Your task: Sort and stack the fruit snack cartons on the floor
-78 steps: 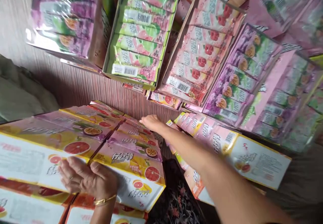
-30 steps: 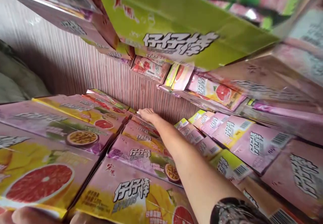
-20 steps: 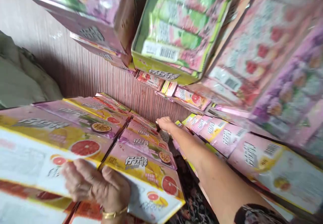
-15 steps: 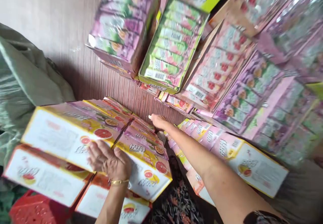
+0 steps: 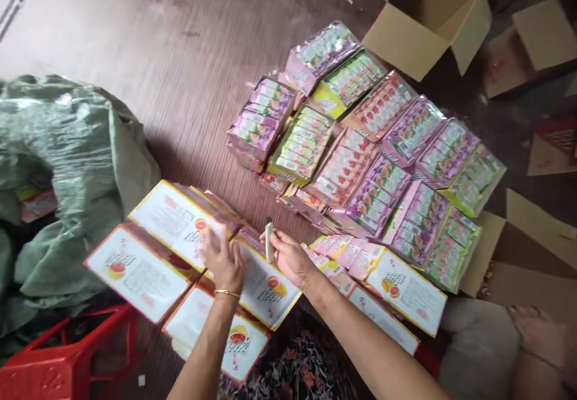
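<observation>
Lower centre: left hand (image 5: pixel 224 260) now flat, fingers spread, on the flattened cartons (image 5: pixel 252 280), gripping nothing. Just right: right hand (image 5: pixel 291 258), no longer reaching far along the floor, now pulled back, fingers clenched round a small upright stick (image 5: pixel 269 239), likely just picked up. Beyond, mid-frame right: rows of display boxes (image 5: pixel 356 147), unchanged. Top right: open cardboard box (image 5: pixel 424 18), newly in view.
</observation>
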